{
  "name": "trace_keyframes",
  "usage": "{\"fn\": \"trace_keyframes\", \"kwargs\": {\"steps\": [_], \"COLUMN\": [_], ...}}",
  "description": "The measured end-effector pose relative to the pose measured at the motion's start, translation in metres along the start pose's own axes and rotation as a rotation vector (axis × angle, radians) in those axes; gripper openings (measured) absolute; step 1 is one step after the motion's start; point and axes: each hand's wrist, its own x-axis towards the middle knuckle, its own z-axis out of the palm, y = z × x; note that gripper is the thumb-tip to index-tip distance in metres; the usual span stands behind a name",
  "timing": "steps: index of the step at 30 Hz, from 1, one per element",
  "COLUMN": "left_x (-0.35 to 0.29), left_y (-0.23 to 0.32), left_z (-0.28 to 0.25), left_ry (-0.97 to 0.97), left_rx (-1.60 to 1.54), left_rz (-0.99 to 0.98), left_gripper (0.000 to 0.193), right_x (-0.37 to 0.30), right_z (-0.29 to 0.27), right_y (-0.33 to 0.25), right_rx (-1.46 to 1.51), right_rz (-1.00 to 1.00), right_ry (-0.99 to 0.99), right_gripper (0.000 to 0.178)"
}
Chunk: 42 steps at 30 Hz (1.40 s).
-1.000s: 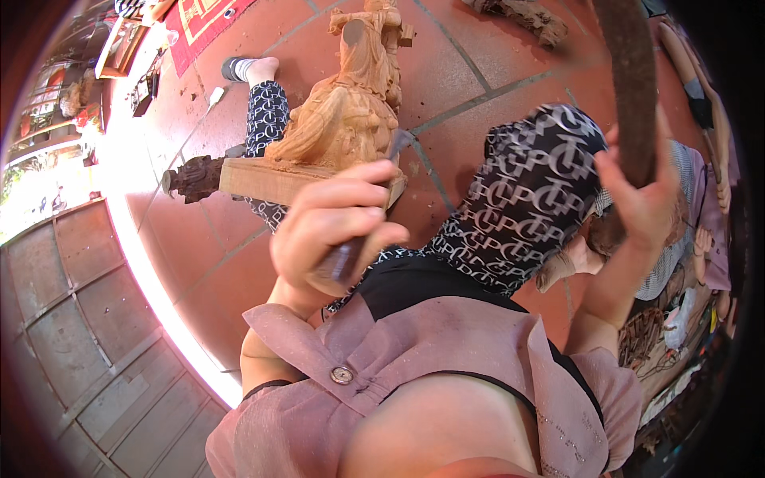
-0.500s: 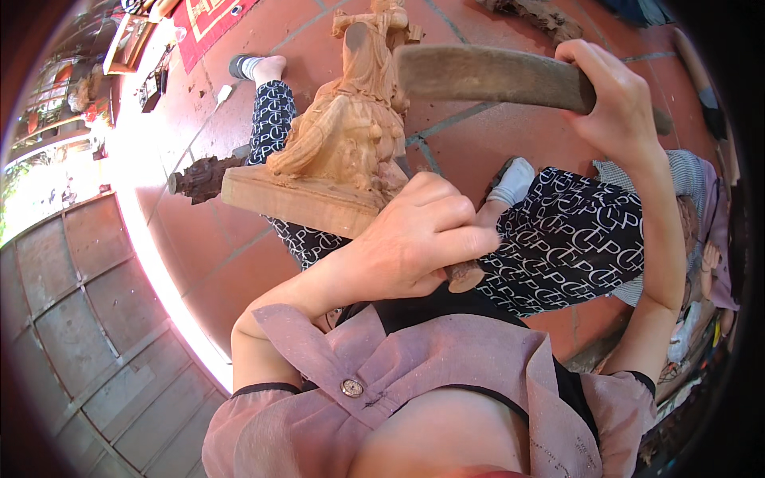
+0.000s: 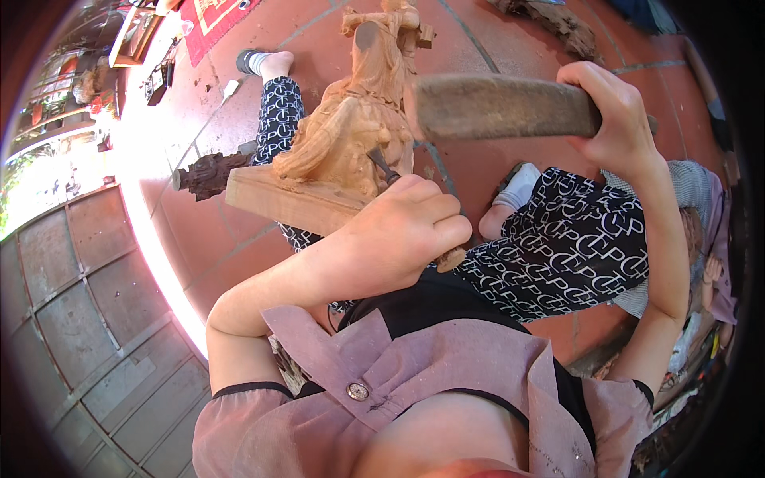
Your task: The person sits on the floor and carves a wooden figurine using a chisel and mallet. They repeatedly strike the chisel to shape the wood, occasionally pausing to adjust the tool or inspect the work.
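Observation:
A pale carved wooden statue (image 3: 351, 131) on a flat base lies tilted across my left leg. My left hand (image 3: 402, 235) is closed around a chisel (image 3: 384, 167); the metal blade touches the statue's side and the handle end sticks out below my fist. My right hand (image 3: 613, 107) grips a thick dark wooden mallet (image 3: 502, 107), held level above and to the right of the chisel. I sit on red floor tiles (image 3: 215, 231) in patterned black-and-white trousers.
A dark carved wooden piece (image 3: 209, 174) lies on the tiles left of the statue's base. A rough piece of wood (image 3: 558, 24) sits at the top right. Grey paving (image 3: 72, 287) runs along the left. Cloth and small items crowd the right edge.
The mallet swung from upright at the right down to level over the statue. My left hand and chisel shifted rightwards and lower against the statue's side.

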Motion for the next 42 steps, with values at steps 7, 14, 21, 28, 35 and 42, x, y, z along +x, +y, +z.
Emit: {"fn": "trace_keyframes", "kwargs": {"steps": [7, 14, 21, 28, 35, 42], "left_x": [0.005, 0.001, 0.001, 0.002, -0.001, -0.004], "left_y": [-0.003, -0.015, -0.014, -0.011, -0.012, -0.014], "left_z": [-0.014, -0.003, 0.004, -0.013, -0.01, -0.016], "left_ry": [-0.093, -0.133, -0.051, -0.174, -0.061, -0.097], "left_rx": [-0.135, -0.274, 0.012, -0.038, -0.047, -0.086], "left_rz": [0.032, -0.114, 0.071, 0.04, 0.052, 0.059], "left_gripper": [0.019, 0.022, 0.027, 0.03, 0.03, 0.021], "right_x": [0.0, 0.0, 0.0, -0.005, -0.005, -0.006], "right_z": [-0.002, 0.007, 0.013, 0.016, 0.015, 0.008], "right_y": [-0.006, -0.027, -0.032, -0.031, -0.033, -0.048], "right_rx": [0.093, 0.173, 0.211, 0.204, 0.15, 0.093], "right_rz": [-0.135, -0.275, -0.364, -0.376, -0.34, -0.31], "right_ry": [-0.008, -0.014, -0.063, -0.103, -0.077, -0.113], "right_gripper": [0.044, 0.046, 0.046, 0.046, 0.045, 0.041]}}
